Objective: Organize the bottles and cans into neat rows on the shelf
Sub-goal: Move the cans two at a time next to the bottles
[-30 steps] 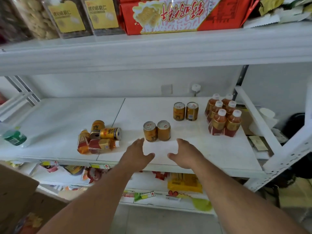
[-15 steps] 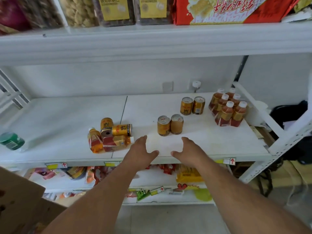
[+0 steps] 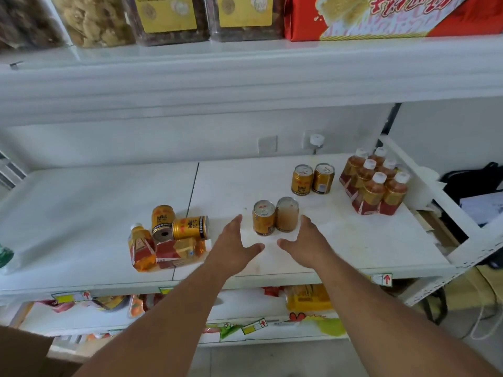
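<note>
Shelf [image 3: 81,202] plain white w/ a thin dark seam; front cans [image 3: 275,217] & back cans [image 3: 313,179] gold w/ red logo marks and silver tops, the fallen cans [image 3: 179,223] same gold w/ black bands. Upright bottles [image 3: 375,183] amber-brown w/ white caps, gold upper labels, red lower wrap; tipped bottles [image 3: 163,248] orange-amber w/ red & gold labels (print too blurred to read). Upper-shelf box [image 3: 381,14] red w/ white/yellow graphic, tubs [image 3: 168,17] clear w/ yellow labels, shelf-edge tags [image 3: 383,279] white/yellow w/ red arrows
</note>
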`<state>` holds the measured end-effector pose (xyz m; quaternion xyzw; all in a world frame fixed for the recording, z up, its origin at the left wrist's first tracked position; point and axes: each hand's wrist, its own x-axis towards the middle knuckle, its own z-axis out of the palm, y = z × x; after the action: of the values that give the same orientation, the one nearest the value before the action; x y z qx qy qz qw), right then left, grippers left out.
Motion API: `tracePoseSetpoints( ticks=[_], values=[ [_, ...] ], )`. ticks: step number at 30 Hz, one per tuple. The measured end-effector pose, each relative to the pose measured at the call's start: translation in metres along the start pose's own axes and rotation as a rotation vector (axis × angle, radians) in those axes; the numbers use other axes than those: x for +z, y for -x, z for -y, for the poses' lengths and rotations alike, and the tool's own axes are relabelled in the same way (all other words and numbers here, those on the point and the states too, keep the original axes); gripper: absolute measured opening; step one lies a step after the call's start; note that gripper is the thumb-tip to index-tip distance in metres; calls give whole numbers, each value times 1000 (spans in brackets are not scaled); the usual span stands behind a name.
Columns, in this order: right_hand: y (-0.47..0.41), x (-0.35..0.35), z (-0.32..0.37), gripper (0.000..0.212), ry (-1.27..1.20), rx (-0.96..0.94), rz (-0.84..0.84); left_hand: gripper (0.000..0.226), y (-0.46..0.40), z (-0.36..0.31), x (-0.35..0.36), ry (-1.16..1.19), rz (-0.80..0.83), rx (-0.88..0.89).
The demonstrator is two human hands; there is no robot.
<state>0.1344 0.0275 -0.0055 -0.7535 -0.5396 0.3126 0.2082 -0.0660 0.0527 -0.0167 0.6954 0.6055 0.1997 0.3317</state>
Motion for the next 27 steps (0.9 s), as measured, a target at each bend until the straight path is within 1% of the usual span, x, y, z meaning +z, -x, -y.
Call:
tracePoseSetpoints(
  ticks=[3,8,12,14,15,16,18,19,22,27],
  values=[
    [-19,-3,-3,83,-69,-23,-9,102,-18,-3,5,17,-12,-17],
    [-43,-4,-6,91,-123,-27,-10,105,-41,-3,15,2,4,-20],
    [-62,-3,-10,84,-180,-25,-19,107,-60,-3,21,39,25,-39],
    [-71,-3,-11,90,-205,-20,-3,107,-71,-4,24,57,30,-42],
    [-75,-4,-12,95,-218,-17,9,105,-76,-3,25,76,37,-44],
    [-78,-4,-13,97,-231,-16,19,98,-80,-3,26,106,46,-44],
    [-83,-3,-16,92,-251,-20,25,77,-85,-2,29,150,60,-20],
    [-85,-2,-18,87,-255,-24,22,71,-87,-1,31,165,61,-3],
    [-85,-2,-22,76,-262,-48,-3,65,-90,3,32,204,62,25],
    [-74,-14,-19,77,-306,-55,-62,56,-86,0,22,184,92,79]
  ],
)
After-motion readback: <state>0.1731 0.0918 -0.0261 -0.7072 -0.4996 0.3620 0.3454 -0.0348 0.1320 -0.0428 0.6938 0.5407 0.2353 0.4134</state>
